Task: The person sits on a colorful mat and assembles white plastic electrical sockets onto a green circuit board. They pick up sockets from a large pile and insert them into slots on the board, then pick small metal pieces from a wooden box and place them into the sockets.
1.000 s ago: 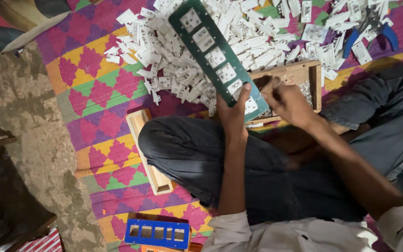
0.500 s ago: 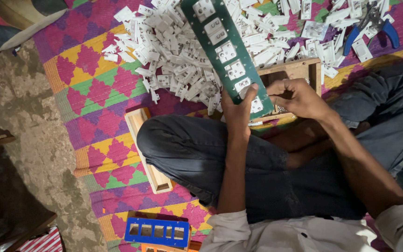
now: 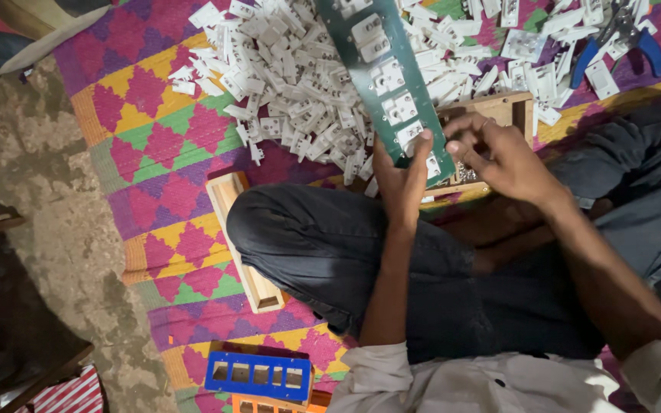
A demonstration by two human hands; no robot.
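Left hand [image 3: 401, 183] grips the green panel's [image 3: 380, 76] near end, thumb on a white switch [image 3: 409, 136] — right hand [image 3: 499, 157] beside it, fingers loosely curled, pinching nothing I can make out.

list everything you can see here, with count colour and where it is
green panel: one, dark green with white switch pieces, over the pile
loose plastic parts: many, white, heaped on mat at top
mat: one, pink, yellow, green and purple, on floor
wooden frame: one, pale, under the legs
blue plate: one, slotted, bottom edge
pliers: one, blue handles, top right
left hand: holds the panel's lower end
right hand: at the panel's lower right edge
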